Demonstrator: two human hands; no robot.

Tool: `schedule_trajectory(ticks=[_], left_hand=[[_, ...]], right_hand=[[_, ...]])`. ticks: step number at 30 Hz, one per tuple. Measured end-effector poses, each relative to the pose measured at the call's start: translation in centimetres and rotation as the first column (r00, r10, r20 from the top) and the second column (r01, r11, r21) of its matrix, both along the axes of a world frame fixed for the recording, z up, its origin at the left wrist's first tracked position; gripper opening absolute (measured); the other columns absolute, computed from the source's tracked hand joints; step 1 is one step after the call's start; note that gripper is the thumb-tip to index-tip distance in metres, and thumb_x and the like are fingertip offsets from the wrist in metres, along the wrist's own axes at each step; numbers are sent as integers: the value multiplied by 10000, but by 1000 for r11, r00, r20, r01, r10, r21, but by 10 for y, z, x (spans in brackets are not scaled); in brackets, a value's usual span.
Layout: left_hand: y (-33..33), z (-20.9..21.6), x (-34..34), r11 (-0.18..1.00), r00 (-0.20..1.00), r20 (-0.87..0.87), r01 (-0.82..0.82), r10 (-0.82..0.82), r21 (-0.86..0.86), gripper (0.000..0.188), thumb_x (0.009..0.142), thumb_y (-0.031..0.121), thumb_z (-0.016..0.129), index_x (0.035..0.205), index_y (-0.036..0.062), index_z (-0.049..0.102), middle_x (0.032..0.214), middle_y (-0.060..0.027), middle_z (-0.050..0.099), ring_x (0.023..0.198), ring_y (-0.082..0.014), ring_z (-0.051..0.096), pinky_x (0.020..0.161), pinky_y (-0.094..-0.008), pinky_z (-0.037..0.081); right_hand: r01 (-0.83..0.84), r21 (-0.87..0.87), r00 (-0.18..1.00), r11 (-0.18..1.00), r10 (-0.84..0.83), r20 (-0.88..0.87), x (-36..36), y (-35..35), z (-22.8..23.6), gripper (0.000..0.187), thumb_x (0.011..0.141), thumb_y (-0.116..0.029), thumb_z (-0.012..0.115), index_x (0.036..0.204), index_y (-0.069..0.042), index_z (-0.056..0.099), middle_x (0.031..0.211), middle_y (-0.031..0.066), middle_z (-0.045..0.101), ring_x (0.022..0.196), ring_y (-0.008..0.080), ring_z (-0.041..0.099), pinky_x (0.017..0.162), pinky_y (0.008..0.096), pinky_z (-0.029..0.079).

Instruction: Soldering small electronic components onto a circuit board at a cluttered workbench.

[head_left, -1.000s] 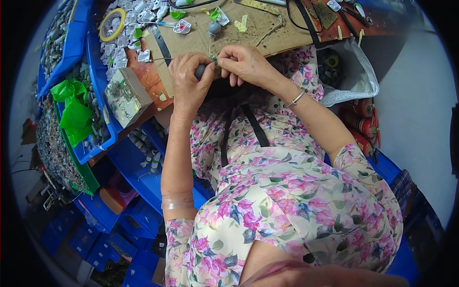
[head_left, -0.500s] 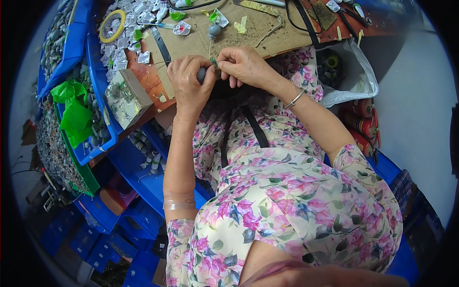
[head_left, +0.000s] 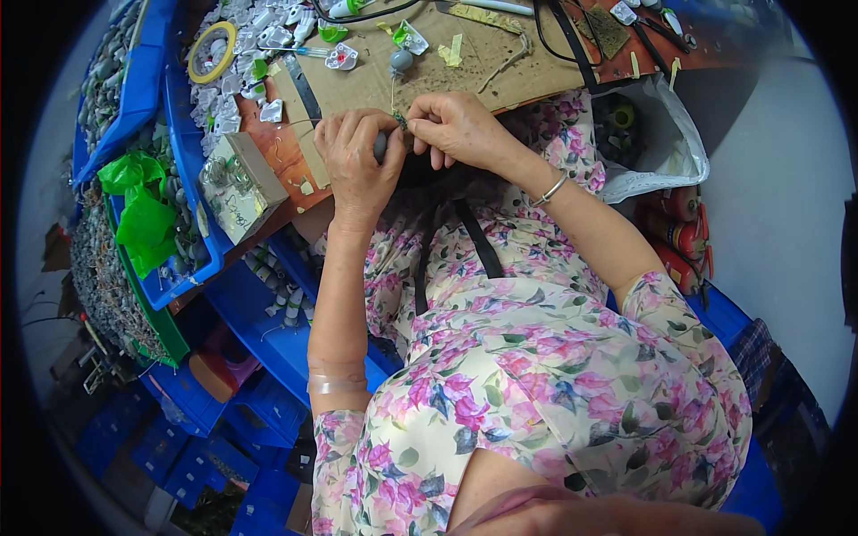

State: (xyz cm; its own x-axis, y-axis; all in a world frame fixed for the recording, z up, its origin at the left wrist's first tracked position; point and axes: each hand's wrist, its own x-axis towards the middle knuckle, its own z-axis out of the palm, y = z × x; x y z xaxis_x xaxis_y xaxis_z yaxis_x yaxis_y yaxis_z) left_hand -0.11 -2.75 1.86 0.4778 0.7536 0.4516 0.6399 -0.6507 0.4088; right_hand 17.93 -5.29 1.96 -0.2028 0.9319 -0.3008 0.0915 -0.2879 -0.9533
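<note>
At the near edge of the cardboard [head_left: 357,85], two bare hands are busy almost knuckle to knuckle! The left hand [head_left: 359,161] is curled snugly, holding one grey rounded piece [head_left: 381,146] behind its thumb. Just beside it, the right hand [head_left: 456,130] is nearly closed, thumb and forefinger pinching one small green piece [head_left: 400,119], its details too tiny to read.

From there one pale lead [head_left: 392,91] runs up to a second grey piece [head_left: 401,60], lying on the cardboard: two of those, then, one held, one down.

Outward we go! Near that second one sit one green-and-white shell [head_left: 410,37], one white shell [head_left: 340,57] with red inside, and one thin tool [head_left: 308,51]. Left of them, one yellow tape roll [head_left: 212,52] rests on white plastic parts [head_left: 223,112], too heaped to count. One box [head_left: 239,205] holding wire sits by the surface's left edge, next to one blue tray [head_left: 214,255] with one bright green bag [head_left: 143,219]. Over on the right, one white bag [head_left: 675,147] hangs beside the surface [head_left: 728,55], red cylinders [head_left: 684,237] below it.
</note>
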Motion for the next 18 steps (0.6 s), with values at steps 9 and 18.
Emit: schedule_trajectory(ticks=[9,18], left_hand=[[3,0,2,1000,1000,-25,-10,9,-4,106,770,128,726,823,99,639,847,-37,613,888,-264,564,907,-412,371],[19,11,-7,997,980,-190,-54,63,55,75,769,144,708,806,99,661,844,-65,618,910,-281,562,904,-428,387]], right_hand=[[24,-14,999,1000,-24,-29,0,-1,-4,213,985,-176,578,1018,18,661,747,69,684,537,117,649,434,229,486],[76,565,898,822,-302,320,65,10,17,242,982,-181,592,1099,15,672,753,31,673,604,91,628,555,246,495]])
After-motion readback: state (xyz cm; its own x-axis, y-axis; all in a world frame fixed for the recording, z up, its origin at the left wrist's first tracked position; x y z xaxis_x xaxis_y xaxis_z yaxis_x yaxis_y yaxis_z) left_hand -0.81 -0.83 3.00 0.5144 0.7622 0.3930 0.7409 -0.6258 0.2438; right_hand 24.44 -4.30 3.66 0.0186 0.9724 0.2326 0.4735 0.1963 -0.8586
